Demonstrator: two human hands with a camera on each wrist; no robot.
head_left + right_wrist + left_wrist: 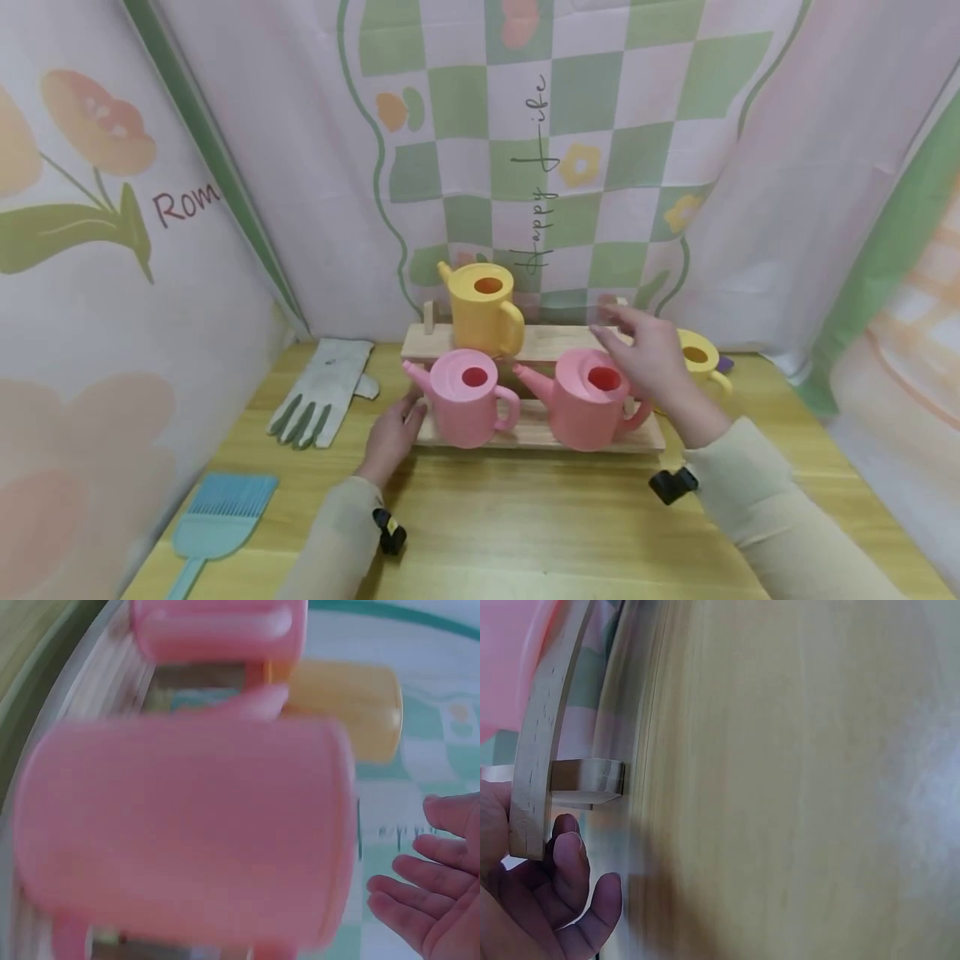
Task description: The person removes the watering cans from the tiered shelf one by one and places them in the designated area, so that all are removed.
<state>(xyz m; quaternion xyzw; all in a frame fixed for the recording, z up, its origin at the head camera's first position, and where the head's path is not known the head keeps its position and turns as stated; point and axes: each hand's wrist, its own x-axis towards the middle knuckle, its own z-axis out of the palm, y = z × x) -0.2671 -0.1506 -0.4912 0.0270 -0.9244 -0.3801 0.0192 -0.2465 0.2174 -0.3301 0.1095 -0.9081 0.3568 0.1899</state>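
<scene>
A two-tier wooden rack [558, 342] stands at the back of the table. My left hand [392, 437] grips the left end of its lower board; in the left wrist view the fingers curl round the board [544, 727]. Two pink watering cans sit on the lower tier, a lighter one [457, 417] at left and a deeper pink one [581, 417] at right. A yellow watering can [476, 321] occupies the upper tier's left part. Above and behind the deeper pink can, my right hand [652, 358] is raised with fingers extended, holding nothing, apart from that can [187, 825] in the right wrist view.
Right of the rack, partly behind my right arm, is another yellow watering can [697, 354] with a small purple item [724, 364] beside it. A grey-white glove [322, 392] and a blue dustpan-like tool with bristles [217, 529] lie at left. Printed curtains enclose the table.
</scene>
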